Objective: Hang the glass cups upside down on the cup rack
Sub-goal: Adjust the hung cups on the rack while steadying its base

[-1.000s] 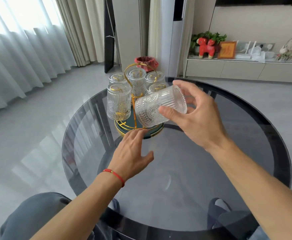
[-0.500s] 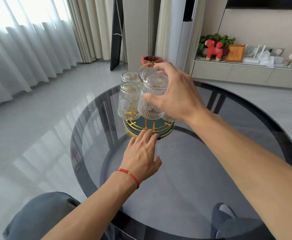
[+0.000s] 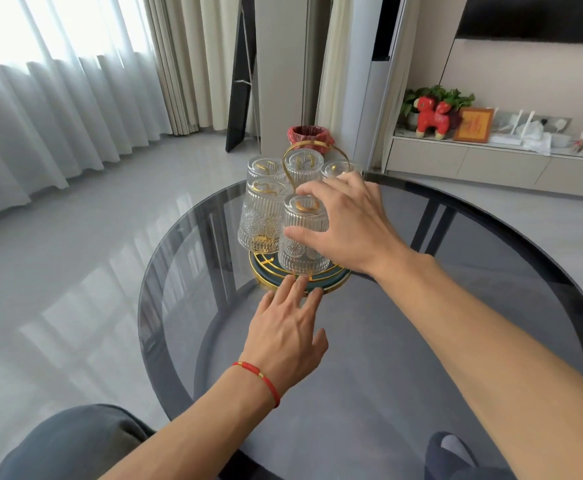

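the cup rack (image 3: 298, 282) stands on the far-left part of a round smoked-glass table (image 3: 456, 341); it has a dark green round base with a gold rim and a gold loop handle (image 3: 309, 150) rising from its centre. five ribbed glass cups are visible on it, all upside down with the base uppermost. the nearest glass cup (image 3: 304, 237) sits at the front of the rack, its rim just above the base plate. a second cup (image 3: 264, 216) hangs just to its left, and three more stand behind: one at the back left (image 3: 266, 168), one at the centre inside the handle loop (image 3: 304, 168), one at the back right (image 3: 337, 168), partly hidden by the hand.

right hand (image 3: 352, 223) – fingers spread and lightly bent around the nearest cup; the thumb lies against the cup's side wall, the index finger reaches over its upturned base. whether the fingers actually clamp the glass or only rest against it cannot be told from this view.

left hand (image 3: 286, 327) – palm down over the table, fingers straight and held together, holding nothing; the fingertips touch the front edge of the rack base. a red string bracelet (image 3: 262, 379) is on this wrist.

behind the rack, on the floor, stands a red-lined waste bin (image 3: 309, 135); a red toy figure (image 3: 433, 116) sits on the low cabinet at the far right
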Demonstrator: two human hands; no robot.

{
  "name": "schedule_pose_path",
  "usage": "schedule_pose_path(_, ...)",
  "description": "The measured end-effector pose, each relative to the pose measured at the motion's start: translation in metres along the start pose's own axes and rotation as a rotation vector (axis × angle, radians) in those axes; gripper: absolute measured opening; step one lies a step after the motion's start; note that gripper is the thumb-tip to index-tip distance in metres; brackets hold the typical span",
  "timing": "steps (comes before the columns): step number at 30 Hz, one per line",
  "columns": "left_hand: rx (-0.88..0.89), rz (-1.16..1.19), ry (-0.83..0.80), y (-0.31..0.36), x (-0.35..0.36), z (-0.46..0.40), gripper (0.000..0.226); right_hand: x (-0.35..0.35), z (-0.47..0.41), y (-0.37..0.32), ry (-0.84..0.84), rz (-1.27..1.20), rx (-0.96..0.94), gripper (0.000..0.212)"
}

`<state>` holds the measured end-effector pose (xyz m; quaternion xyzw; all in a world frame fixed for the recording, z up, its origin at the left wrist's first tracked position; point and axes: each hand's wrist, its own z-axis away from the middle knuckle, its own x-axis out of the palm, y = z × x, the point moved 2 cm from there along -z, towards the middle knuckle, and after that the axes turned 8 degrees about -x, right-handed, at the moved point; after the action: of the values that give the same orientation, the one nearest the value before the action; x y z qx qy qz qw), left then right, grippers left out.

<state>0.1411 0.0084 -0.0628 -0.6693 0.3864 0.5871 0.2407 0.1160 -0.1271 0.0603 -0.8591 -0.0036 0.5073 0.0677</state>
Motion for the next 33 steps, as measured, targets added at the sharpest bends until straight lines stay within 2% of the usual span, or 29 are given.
schedule_pose_path(2,-0.007,-0.003,0.007,0.000,0.002,0.001,0.064,-0.004,0.006,0.004,0.030,-0.020,-0.018,0.061)
schedule_pose_path(6,-0.002,-0.027,0.004,0.001,0.004,0.001,0.063,-0.020,0.030,0.025,0.219,-0.156,0.038,0.037)
schedule_pose_path(9,0.029,-0.063,0.006,0.005,0.006,0.001,0.063,-0.024,0.052,0.047,0.273,-0.191,0.099,0.031)
schedule_pose_path(16,0.092,-0.045,-0.012,0.016,0.014,-0.008,0.065,-0.015,0.051,0.054,0.051,-0.164,-0.019,0.067)
schedule_pose_path(25,0.178,-0.191,0.015,0.017,0.016,-0.014,0.053,-0.013,0.036,0.064,-0.013,-0.077,-0.104,0.059)
schedule_pose_path(33,0.133,-0.154,0.051,0.020,0.019,-0.013,0.051,-0.014,0.044,0.073,0.047,-0.112,-0.114,0.053)
